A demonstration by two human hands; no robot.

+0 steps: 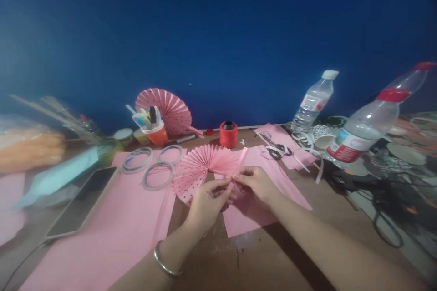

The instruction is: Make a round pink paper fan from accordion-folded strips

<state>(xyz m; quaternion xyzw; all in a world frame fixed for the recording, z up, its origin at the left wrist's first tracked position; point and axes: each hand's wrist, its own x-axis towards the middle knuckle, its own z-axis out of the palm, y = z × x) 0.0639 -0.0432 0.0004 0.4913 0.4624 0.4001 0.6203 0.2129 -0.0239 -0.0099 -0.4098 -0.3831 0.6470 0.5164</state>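
Note:
A pleated pink paper fan [194,166] with dark dots lies half spread on the table in front of me. At its right edge a narrow pink paper strip [241,159] slants up; I cannot tell whether it is joined to the fan. My right hand [256,185] pinches this strip between thumb and fingers. Close beside it, my left hand [210,201] is closed in a pinch at the strip's lower end, its fingertips almost touching the right ones. What lies between the left fingertips is mostly hidden. Under both hands is a pink paper sheet [247,220].
Behind stand a red thread spool [228,135], a pen cup [157,135] and another dotted fan [167,107]. Tape rolls [159,176] and a phone [83,202] lie left. Scissors [278,150], bottles [365,127] and cables [382,218] are right.

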